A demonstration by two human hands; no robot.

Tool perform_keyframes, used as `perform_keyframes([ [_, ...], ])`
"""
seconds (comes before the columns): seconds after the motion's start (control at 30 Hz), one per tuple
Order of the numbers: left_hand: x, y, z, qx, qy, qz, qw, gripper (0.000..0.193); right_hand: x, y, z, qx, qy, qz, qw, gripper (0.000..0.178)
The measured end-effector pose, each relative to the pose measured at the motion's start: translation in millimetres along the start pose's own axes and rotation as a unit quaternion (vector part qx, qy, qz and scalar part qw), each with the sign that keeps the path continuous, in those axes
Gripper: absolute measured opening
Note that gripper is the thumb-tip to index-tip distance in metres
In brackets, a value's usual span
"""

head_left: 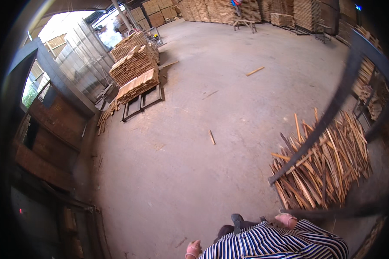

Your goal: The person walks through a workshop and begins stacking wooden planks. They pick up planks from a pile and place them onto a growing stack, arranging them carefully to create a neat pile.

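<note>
Low in the head view, my left hand [194, 249] hangs beside the striped garment [255, 241], its fingers loosely curled with no object showing in them. On the other side my right hand [286, 219] is also curled, and nothing is visible in it. That hand is nearest to a heap of loose wooden strips [328, 159] lying on the floor at the right, apart from it. My shoe [236, 218] shows just ahead of the garment. A single short wooden strip [212, 137] lies farther out on the concrete floor [173, 172].
A dark metal frame [311, 149] slants over the strip heap. Stacked boards [136, 64] stand far left, beside a low black metal frame [142, 102]. Another wooden strip [255, 71] lies farther away. Tall board stacks [212, 11] and a wooden bench [245, 24] line the back.
</note>
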State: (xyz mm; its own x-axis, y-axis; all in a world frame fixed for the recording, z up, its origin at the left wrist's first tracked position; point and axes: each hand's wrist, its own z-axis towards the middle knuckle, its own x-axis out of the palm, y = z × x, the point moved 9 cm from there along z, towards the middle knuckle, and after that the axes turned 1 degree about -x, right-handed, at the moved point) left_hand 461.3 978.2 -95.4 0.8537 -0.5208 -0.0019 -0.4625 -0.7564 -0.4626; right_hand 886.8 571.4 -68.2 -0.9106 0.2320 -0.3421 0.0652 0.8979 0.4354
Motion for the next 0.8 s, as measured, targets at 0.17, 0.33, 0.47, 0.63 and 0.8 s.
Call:
perform_keyframes([
  [0.17, 30, -116, 76, -0.029, -0.048, 0.086, 0.995, 0.022, -44, 186, 152, -0.02, -0.009, 0.098, 0.995, 0.055],
  [0.33, 44, -275, 170, -0.035, -0.104, 0.123, 0.986, 0.026, -113, 327, 279, 0.061, 0.008, 0.167, 0.984, 0.059],
  [0.47, 53, -426, 247, 0.006, -0.129, 0.079, 0.988, 0.031, -213, 425, 321, 0.069, -0.065, 0.007, 0.996, 0.064],
  [0.63, 101, -665, 354, 0.058, -0.063, 0.035, 0.996, 0.021, -326, 509, 411, 0.055, -0.093, 0.067, 0.992, 0.055],
  [0.8, 234, -971, 440, 0.162, -0.08, 0.108, 0.978, 0.056, -450, 578, 476, 0.089, -0.13, 0.163, 0.974, 0.044],
])
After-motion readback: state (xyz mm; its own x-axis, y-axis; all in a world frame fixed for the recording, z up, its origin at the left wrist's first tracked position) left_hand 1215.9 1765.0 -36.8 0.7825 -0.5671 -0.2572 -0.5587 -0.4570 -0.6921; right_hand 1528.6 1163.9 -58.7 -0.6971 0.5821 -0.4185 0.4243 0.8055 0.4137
